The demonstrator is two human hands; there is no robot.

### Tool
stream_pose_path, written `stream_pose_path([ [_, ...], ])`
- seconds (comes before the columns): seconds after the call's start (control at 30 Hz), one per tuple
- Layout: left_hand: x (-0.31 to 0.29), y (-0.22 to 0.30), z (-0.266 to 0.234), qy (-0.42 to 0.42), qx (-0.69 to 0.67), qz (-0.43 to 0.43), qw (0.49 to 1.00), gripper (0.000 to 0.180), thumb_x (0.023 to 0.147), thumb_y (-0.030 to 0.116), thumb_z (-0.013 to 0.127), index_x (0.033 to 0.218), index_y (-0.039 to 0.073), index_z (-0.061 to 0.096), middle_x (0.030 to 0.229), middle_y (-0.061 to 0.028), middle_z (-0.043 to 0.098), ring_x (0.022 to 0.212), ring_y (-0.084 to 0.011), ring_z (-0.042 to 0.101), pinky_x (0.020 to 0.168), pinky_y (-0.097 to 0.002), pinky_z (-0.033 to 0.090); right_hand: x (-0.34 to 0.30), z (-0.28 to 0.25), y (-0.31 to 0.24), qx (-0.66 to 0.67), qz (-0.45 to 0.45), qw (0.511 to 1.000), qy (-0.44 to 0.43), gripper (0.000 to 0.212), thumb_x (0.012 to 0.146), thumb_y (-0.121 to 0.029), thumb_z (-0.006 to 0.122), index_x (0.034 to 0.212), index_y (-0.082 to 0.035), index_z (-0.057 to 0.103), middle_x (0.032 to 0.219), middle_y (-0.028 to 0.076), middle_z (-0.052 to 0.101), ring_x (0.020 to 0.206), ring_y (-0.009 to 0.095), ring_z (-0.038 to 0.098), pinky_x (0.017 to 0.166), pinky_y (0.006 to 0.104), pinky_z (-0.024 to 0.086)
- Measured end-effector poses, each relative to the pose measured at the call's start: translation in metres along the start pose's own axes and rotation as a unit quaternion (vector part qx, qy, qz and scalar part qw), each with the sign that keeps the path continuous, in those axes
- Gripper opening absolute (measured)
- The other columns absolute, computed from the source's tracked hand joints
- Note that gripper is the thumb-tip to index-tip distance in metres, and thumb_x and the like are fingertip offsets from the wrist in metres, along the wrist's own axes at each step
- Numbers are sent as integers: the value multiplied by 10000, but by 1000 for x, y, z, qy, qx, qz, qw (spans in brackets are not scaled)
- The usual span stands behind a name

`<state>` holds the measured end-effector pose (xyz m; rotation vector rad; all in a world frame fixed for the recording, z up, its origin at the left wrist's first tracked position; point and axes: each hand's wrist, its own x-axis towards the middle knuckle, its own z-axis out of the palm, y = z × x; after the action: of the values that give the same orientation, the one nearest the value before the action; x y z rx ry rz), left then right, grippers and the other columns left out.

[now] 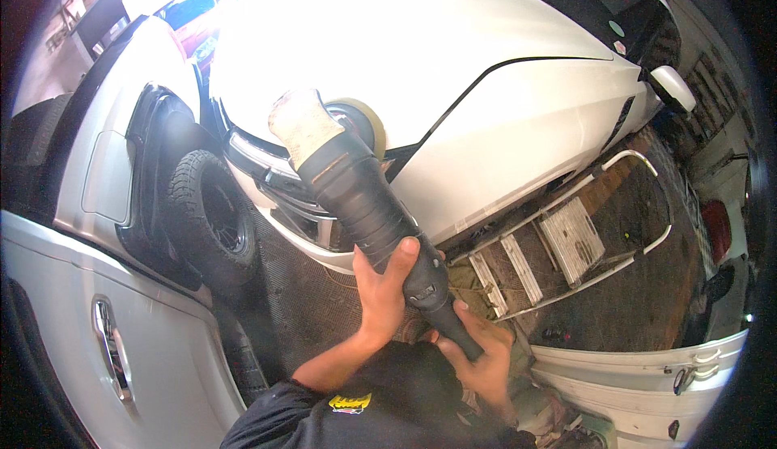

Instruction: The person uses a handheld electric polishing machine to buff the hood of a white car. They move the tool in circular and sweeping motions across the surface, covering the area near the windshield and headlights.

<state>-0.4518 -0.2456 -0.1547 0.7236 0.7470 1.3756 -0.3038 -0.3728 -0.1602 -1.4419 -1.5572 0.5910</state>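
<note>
A black car polisher (364,206) with a pale, worn front end lies diagonally before me. Its round yellowish pad (374,125) is at the front edge of a white car's hood (388,60), just above the headlight (299,218); the tool's head partly hides whether the pad lies flat. My left hand (380,291) is wrapped round the polisher's body, with the thumb on top. Lower and to the right, my right hand (486,356) grips its narrow rear end. Both hands are closed on the tool.
A metal stepladder (526,271) lies beside the white car's fender, to the right. Close on the left stands another light-coloured vehicle (137,311), with a knobbly tyre (212,214). White panels (647,376) are at lower right, and a side mirror (673,89) juts out at far right.
</note>
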Motion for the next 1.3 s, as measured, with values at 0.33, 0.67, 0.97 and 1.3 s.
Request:
stream_pose_path([
  [0.33, 13, -19, 62, -16, 31, 6, 999, 643, 991, 252, 848, 1397, -73, 470, 1213, -151, 703, 1069, -196, 691, 903, -341, 600, 0, -47, 27, 34, 41, 997, 61, 637, 871, -152, 890, 1413, 100, 670, 1167, 260, 791, 1045, 238, 770, 971, 365, 575],
  [0.67, 16, -8, 61, -26, 51, 6, 998, 631, 1002, 253, 826, 1392, -61, 442, 1187, -150, 689, 1018, -198, 690, 876, -342, 591, -5, -47, 33, 78, 73, 993, 51, 612, 903, -146, 859, 1432, 88, 663, 1286, 273, 763, 1180, 322, 747, 1071, 413, 541],
  [0.97, 39, 29, 6, 35, 113, 23, 993, 534, 1018, 329, 796, 1339, -40, 583, 1118, -107, 716, 934, -187, 699, 859, -326, 578, 35, 3, -16, 115, 13, 993, -14, 615, 971, -150, 822, 1514, 43, 606, 1396, 285, 714, 1242, 346, 747, 1044, 414, 573],
  [1.3, 66, 66, -31, 33, 63, 25, 997, 501, 1053, 468, 666, 1164, -20, 665, 912, -162, 739, 710, -287, 764, 647, -434, 663, 68, 45, -37, 127, -99, 984, -71, 669, 992, -141, 767, 1600, -4, 524, 1359, 311, 706, 1189, 425, 743, 974, 442, 597],
])
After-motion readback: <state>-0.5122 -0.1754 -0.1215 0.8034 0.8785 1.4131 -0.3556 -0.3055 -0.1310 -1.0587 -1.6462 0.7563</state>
